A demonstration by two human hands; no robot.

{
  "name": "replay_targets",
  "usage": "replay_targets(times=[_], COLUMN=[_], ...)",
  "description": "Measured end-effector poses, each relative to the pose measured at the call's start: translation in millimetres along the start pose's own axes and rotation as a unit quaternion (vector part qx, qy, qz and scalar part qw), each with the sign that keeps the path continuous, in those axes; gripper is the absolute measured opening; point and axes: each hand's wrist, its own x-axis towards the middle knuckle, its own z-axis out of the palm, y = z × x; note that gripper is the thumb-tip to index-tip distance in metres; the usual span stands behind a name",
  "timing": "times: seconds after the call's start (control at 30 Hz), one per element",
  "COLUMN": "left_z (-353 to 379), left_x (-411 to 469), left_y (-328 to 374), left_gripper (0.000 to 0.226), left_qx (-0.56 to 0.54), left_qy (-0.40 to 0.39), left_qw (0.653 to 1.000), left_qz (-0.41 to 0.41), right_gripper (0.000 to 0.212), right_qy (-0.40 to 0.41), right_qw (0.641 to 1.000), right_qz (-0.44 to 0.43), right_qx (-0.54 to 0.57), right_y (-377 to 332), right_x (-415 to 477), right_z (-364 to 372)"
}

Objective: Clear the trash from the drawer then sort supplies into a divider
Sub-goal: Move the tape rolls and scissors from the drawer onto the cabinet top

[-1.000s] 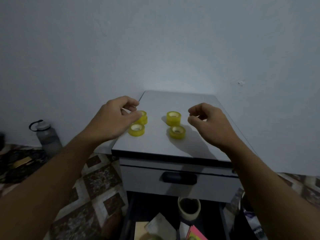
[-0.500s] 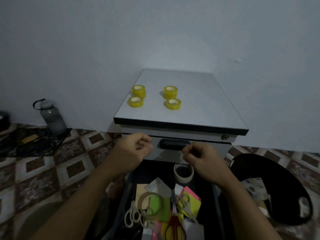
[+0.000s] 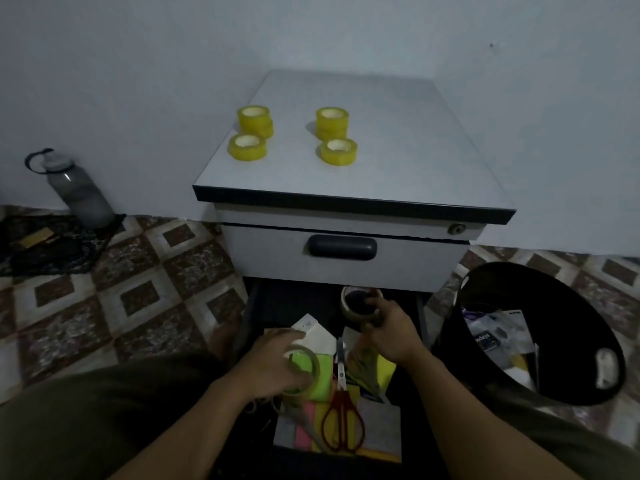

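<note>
Head view: the left hand [image 3: 273,362] and right hand [image 3: 393,332] are each grasping a tape roll inside the open drawer [image 3: 294,301].
The left hand's fingers are curling round a clear tape roll [image 3: 302,371] over green sticky notes [image 3: 322,379]; the right hand is pinching the rim of a beige tape roll [image 3: 356,303] near the drawer's back. Red-handled scissors [image 3: 341,424] are lying between the forearms. Yellow tape rolls [image 3: 337,151] are sitting on the worktop [image 3: 415,161], and a black bin [image 3: 554,306] holding trash is standing just right of the drawer.
</note>
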Motion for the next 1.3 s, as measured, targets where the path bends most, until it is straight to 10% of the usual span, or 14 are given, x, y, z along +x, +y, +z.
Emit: replay_targets(times=[0.4,0.7,1.3], left_z=[18.1,5.4,-64.8], left_x=[-1.1,-6.8,-78.9], left_y=[-13.0,0.3,44.0], left_gripper=[0.097,0.095,0.099], left_qx=[0.096,0.057,0.065], left_qy=[0.036,0.083,0.108], left_qw=[0.994,0.994,0.985], left_qz=[0.042,0.039,0.118], right_gripper=[0.029,0.05,0.024], right_qy=[-0.048,-0.005,0.027], right_qw=[0.995,0.994,0.982], right_qz=[-0.002,-0.035,-0.134], right_qx=[-0.083,-0.105,0.133], right_y=[13.5,4.3,-52.0], right_x=[35.6,14.1,-103.5], right_z=[22.2,10.4,-38.3])
